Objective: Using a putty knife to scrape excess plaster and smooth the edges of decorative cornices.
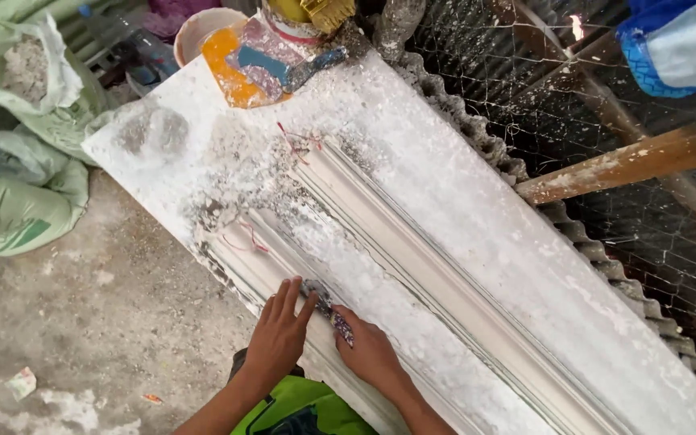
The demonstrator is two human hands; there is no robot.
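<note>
Sacks (18, 161): green and white, heaped on the floor (98, 322) at far left, well apart from the hands.
Tabletop (445, 161): long white slab running from upper left to lower right, thick with plaster dust and crumbs.
Moulding (412, 266): ridged plaster strip lying along the tabletop, with a second, lower strip at the near edge where the hands are.
Left hand (277, 334): flat on the near strip, fingers spread and pressed down; it grips nothing and only steadies the plaster.
Scraper (328, 310): small, dark, speckled blade between the two hands, lying on the strip's ridge.
Right hand (372, 350): fingers closed round the scraper's near end, the blade pointing up the strip towards the left hand's fingertips.
Doing it well: as I judge it, keep the blade low and in line with the ridge, use light even strokes, and let the left hand hold the strip down just beside the blade, so the profile stays crisp and the edge does not chip.
Tub (207, 28): at the tabletop's far end, next to an orange-smeared board (235, 76) with a trowel (300, 68) on it.
Wire mesh (606, 105): right of the tabletop, over corrugated sheeting, with a plank (630, 161) slanting across.
</note>
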